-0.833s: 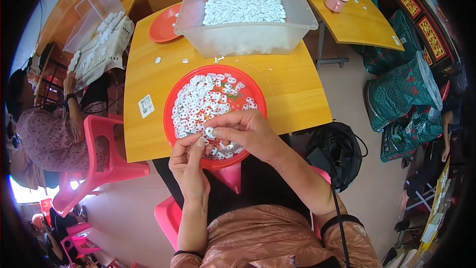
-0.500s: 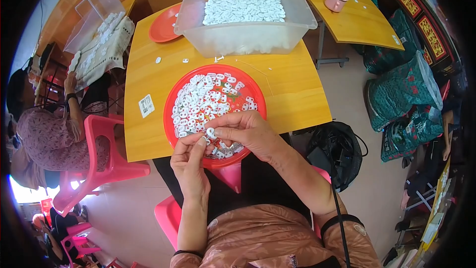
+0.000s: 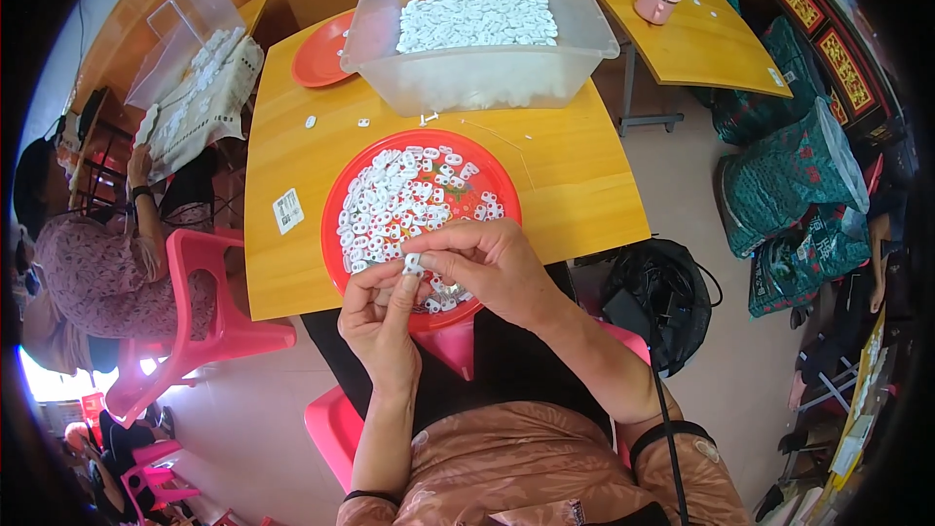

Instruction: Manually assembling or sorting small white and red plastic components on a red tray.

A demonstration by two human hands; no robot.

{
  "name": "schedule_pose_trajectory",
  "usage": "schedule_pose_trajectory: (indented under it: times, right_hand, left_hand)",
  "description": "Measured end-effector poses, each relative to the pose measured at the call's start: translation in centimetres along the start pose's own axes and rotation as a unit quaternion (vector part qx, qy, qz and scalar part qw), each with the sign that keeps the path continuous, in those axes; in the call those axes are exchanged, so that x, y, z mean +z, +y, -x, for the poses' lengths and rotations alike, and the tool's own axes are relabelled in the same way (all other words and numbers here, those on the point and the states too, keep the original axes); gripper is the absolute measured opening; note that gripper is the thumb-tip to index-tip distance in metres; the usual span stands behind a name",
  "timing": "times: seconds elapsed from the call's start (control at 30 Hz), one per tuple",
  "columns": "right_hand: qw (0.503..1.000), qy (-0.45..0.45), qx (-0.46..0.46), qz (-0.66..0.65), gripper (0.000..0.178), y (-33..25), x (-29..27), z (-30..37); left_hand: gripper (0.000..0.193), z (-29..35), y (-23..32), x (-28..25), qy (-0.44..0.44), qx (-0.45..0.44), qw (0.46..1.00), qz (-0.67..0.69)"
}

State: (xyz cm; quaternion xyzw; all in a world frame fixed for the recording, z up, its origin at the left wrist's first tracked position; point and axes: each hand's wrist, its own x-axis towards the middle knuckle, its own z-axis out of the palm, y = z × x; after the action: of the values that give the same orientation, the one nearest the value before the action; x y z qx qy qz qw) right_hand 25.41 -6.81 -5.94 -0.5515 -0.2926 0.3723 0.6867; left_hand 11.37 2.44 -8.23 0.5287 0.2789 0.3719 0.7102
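Observation:
Over the near side of a round red tray point(image 3: 509, 197), my two hands meet at a small white plastic piece point(image 3: 413, 262) with holes in it. My left hand point(image 3: 383, 317) pinches it from below between thumb and fingertips. From the right, my right hand point(image 3: 495, 268) closes thumb and forefinger on its upper part. Whether it is one piece or two joined is too small to tell. Beneath and beyond the hands lies a heap of similar white oval two-holed pieces point(image 3: 385, 197), densest on the tray's left.
A translucent bin point(image 3: 477, 80) of white pieces stands behind the tray, by a red plate point(image 3: 314, 58). A label point(image 3: 287, 210) and a few loose bits lie on the yellow table point(image 3: 575, 185). Right: a black bag point(image 3: 672, 302), green sacks point(image 3: 794, 175). Left: a seated person point(image 3: 107, 268), pink chair point(image 3: 190, 321).
My hands have drawn closer together at the white piece. The left thumb has moved slightly up and right against it; the right hand has barely moved.

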Motion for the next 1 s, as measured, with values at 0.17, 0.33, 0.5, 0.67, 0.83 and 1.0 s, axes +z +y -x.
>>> schedule_pose_trajectory:
  times: [0.17, 0.33, 0.5, 0.67, 0.83, 1.0]
  right_hand:
    - [0.998, -0.006, 0.025, -0.058, 0.02, 0.3, -0.1, 0.2]
    - [1.0, 0.005, 0.002, -0.018, 0.02, 0.3, -0.1, 0.3]
    - [1.0, -0.009, 0.006, -0.004, 0.02, 0.6, -0.3, 0.2]
    - [0.993, -0.007, 0.008, -0.119, 0.012, 2.0, -0.8, 0.0]
    - [0.986, -0.02, 0.026, -0.162, 0.02, 1.9, -0.8, -0.2]
    - [0.976, -0.036, 0.033, -0.214, 0.022, 1.9, -0.6, 0.0]
  left_hand:
    - [0.02, 0.3, -0.3, 0.4, 0.001, 0.034, 0.999, -0.011]
    - [0.022, 0.5, -0.6, 1.3, 0.04, 0.075, 0.995, -0.052]
    - [0.026, -0.4, -1.9, -1.1, -0.022, 0.039, 0.993, -0.108]
    - [0.034, -2.1, -2.0, -1.3, -0.163, 0.002, 0.985, -0.054]
    - [0.035, -1.9, -3.2, -0.7, -0.154, 0.047, 0.987, 0.016]
    - [0.039, -1.9, -3.7, -1.0, -0.159, 0.064, 0.985, 0.0]
